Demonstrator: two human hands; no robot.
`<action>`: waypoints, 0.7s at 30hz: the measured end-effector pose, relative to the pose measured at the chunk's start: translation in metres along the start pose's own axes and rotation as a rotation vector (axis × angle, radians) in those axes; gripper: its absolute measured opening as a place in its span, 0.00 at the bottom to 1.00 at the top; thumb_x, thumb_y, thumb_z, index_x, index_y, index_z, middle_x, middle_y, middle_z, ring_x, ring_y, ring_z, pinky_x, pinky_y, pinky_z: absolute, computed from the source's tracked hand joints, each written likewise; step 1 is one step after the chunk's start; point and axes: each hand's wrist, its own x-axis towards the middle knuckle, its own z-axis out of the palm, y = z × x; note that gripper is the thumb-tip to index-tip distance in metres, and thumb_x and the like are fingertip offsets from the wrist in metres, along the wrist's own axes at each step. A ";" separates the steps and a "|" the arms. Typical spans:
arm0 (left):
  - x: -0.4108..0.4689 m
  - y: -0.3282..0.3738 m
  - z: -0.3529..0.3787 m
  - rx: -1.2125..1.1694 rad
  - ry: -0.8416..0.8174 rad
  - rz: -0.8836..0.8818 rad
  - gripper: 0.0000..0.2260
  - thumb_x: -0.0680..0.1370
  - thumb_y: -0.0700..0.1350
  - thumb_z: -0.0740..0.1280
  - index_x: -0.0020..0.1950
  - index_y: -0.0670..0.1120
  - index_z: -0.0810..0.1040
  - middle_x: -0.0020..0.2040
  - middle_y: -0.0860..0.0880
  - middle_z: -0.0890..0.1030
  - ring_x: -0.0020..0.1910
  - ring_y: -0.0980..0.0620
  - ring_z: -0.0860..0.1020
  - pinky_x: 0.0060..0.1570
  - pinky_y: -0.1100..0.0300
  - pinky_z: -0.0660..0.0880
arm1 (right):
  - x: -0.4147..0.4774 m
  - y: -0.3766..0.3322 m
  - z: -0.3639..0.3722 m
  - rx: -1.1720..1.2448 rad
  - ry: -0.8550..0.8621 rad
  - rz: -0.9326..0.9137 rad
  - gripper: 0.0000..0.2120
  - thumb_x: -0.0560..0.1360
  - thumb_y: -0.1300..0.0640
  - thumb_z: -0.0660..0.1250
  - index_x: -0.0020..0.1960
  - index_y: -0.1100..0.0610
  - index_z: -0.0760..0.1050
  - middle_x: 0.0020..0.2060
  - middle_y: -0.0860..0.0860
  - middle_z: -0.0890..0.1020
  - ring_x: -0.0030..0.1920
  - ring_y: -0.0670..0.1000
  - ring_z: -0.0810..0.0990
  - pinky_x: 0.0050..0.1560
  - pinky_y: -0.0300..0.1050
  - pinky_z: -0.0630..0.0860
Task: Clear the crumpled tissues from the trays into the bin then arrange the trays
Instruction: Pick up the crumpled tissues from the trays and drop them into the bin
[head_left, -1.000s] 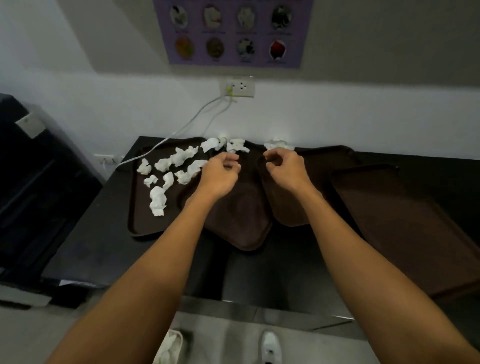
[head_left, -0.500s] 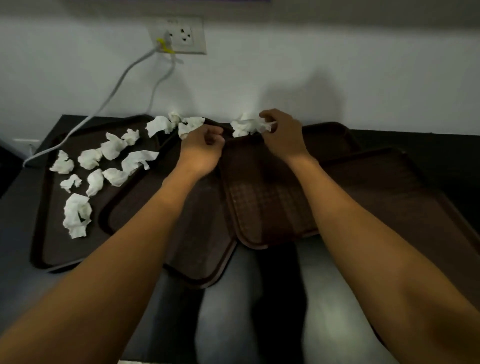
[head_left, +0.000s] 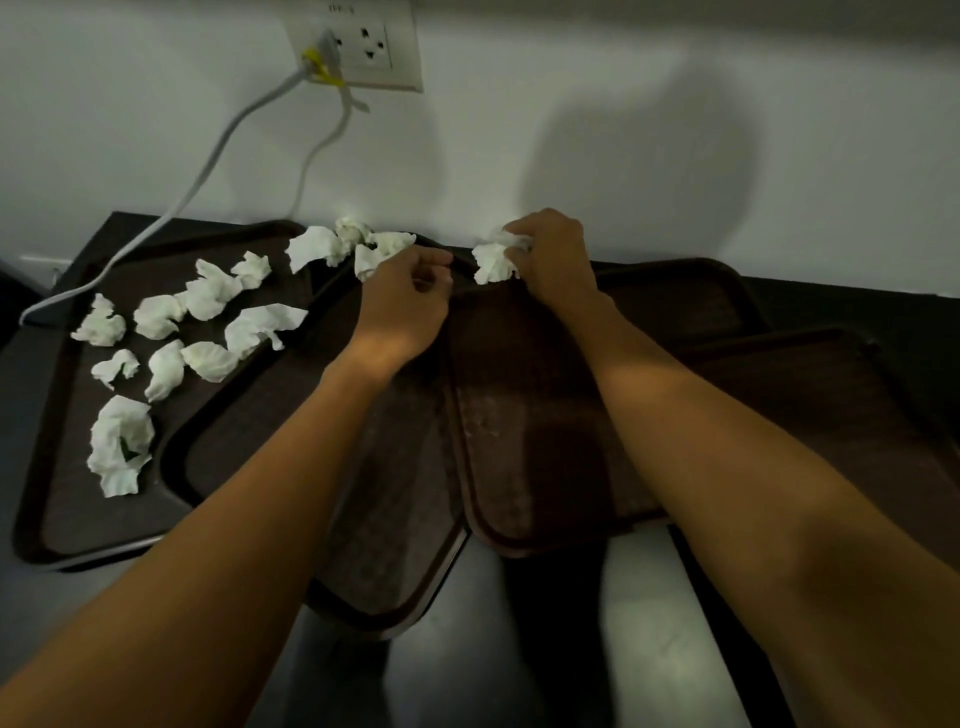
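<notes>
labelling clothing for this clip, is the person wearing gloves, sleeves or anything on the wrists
Both the left hand and right hand are bare, no gloves. The forearms are uncovered to the frame edge, no sleeve in view. No watch, bracelet or ring shows in the dim light.

Right hand (head_left: 553, 260) grips crumpled tissue (head_left: 493, 262) at tray (head_left: 519, 441) far rim; left hand (head_left: 402, 306) curled beside loose tissues (head_left: 379, 249).

Dark counter (head_left: 675, 649) carries overlapping brown trays (head_left: 519, 467) against the wall.
</notes>
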 end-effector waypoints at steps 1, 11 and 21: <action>0.001 0.000 0.001 -0.006 0.003 0.005 0.10 0.82 0.46 0.66 0.62 0.51 0.81 0.53 0.56 0.82 0.49 0.64 0.78 0.42 0.82 0.68 | -0.002 -0.001 -0.004 0.032 0.037 0.017 0.10 0.74 0.66 0.69 0.54 0.65 0.84 0.50 0.59 0.84 0.49 0.54 0.82 0.53 0.42 0.77; 0.028 0.015 0.022 0.026 0.005 0.085 0.09 0.81 0.42 0.67 0.60 0.46 0.82 0.50 0.54 0.83 0.44 0.64 0.78 0.42 0.81 0.69 | -0.014 0.010 -0.049 0.229 0.251 0.097 0.15 0.76 0.56 0.74 0.61 0.60 0.83 0.53 0.51 0.85 0.49 0.45 0.80 0.49 0.21 0.69; 0.085 0.012 0.071 0.466 -0.194 0.113 0.19 0.77 0.55 0.71 0.67 0.53 0.80 0.65 0.48 0.81 0.65 0.45 0.77 0.68 0.46 0.71 | -0.028 0.032 -0.066 0.174 0.265 0.072 0.16 0.76 0.55 0.74 0.62 0.60 0.82 0.53 0.53 0.85 0.51 0.48 0.81 0.55 0.34 0.75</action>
